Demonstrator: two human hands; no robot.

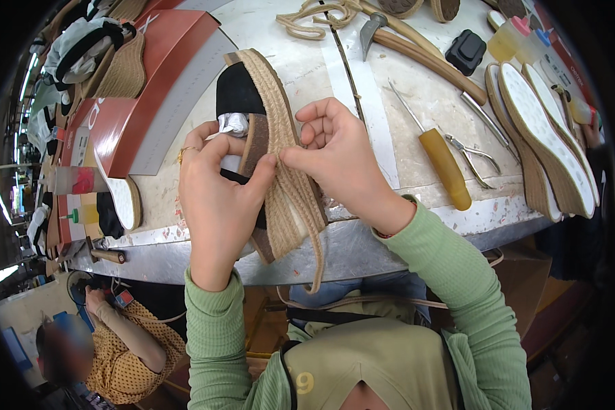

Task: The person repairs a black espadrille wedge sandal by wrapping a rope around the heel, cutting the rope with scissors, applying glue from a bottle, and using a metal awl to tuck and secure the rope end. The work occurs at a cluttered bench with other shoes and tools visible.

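A wedge shoe (240, 90) with a black fabric toe and white stuffing inside lies tilted on its side near the table's front edge. My left hand (219, 181) is closed around its opening, the thumb lying against the side. Tan woven braid (288, 195) covers the wedge's side in rows, and a loose braid end (317, 256) droops past the heel over the edge. On that braid rests the thumb tip of my right hand (345, 154). The other right fingers are loosely curled above, apart from the thumb, with nothing seen between them.
To the right lie a hammer (427, 58), a wooden-handled awl (444, 167), nippers (471, 160), a black case (465, 52) and white-topped wedge soles (550, 140). A red box (150, 85) stands left. Coiled braid (314, 20) lies far back. Another person (133, 342) sits lower left.
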